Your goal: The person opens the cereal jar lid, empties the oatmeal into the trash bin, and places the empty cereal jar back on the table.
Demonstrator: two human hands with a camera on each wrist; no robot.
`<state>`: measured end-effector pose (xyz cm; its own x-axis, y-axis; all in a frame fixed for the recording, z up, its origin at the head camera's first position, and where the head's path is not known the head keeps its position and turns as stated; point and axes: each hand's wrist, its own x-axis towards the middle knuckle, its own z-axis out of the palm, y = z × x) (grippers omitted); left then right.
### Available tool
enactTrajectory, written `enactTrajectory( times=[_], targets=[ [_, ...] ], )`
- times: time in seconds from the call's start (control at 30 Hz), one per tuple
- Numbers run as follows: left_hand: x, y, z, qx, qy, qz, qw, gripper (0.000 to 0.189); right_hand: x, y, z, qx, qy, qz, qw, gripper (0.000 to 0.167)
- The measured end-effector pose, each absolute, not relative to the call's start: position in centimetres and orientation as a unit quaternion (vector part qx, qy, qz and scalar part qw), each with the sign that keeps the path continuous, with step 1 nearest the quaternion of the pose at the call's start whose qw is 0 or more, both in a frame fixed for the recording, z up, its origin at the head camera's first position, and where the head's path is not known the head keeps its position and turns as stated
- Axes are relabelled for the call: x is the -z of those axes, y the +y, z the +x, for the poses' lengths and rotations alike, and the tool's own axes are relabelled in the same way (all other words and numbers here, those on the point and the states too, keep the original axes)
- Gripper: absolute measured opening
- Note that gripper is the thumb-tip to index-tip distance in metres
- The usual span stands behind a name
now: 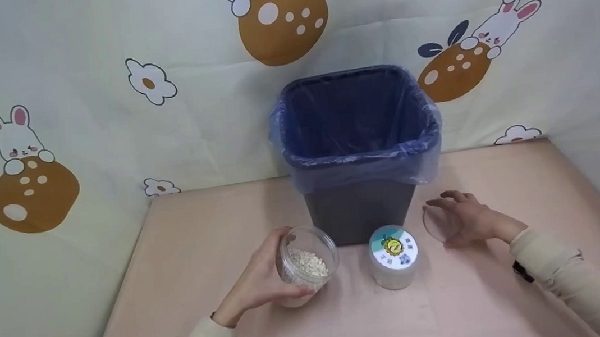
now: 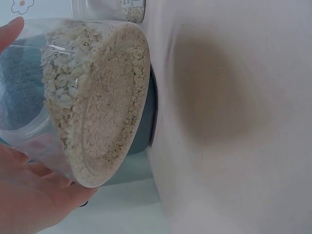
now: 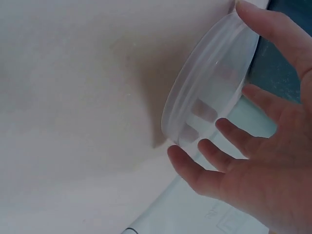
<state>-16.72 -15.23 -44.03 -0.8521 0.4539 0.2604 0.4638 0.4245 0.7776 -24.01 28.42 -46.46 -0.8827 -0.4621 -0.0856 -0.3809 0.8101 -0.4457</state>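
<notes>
My left hand (image 1: 259,280) grips a clear plastic jar (image 1: 310,236) around its side, thumb at the front. The jar is uncapped and tilted, held above the table with its mouth facing up and to the right. Pale oat flakes (image 2: 112,102) fill its lower part. Over to the right, my right hand (image 1: 472,219) holds a clear round lid (image 3: 214,87) on edge, thumb at one side of the rim and fingers along the other. Between the hands stands a second jar (image 1: 394,279) with a white and teal sunflower-print top (image 1: 393,247).
Behind the jars stands a dark bin (image 1: 363,206) lined with a translucent bluish bag (image 1: 423,163). A printed cloth backdrop (image 1: 199,129) rises along the back and sides of the pinkish table (image 1: 210,224).
</notes>
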Motion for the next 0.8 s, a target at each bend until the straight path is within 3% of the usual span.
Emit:
enactTrajectory(
  times=[0.27, 0.47, 0.63, 0.8],
  targets=[
    [44.3, -15.5, -16.7, 0.466, -0.841, -0.276, 0.001, 0.1, 44.0, 28.7, -24.6, 0.236, 0.936, -0.257, 0.045, 0.06],
    [44.4, -15.7, -16.6, 0.465, -0.842, -0.273, 0.001, 0.1, 40.6, 28.8, -26.1, 0.26, 0.917, -0.301, -0.045, 0.039],
    [44.4, -15.7, -16.4, 0.464, -0.845, -0.267, -0.005, 0.101, 37.0, 28.7, -26.9, 0.285, 0.912, -0.277, -0.106, 0.03],
    [44.6, -15.7, -16.3, 0.469, -0.842, -0.265, -0.009, 0.101, 33.7, 28.6, -27.4, 0.304, 0.908, -0.266, -0.116, 0.028]
  ],
)
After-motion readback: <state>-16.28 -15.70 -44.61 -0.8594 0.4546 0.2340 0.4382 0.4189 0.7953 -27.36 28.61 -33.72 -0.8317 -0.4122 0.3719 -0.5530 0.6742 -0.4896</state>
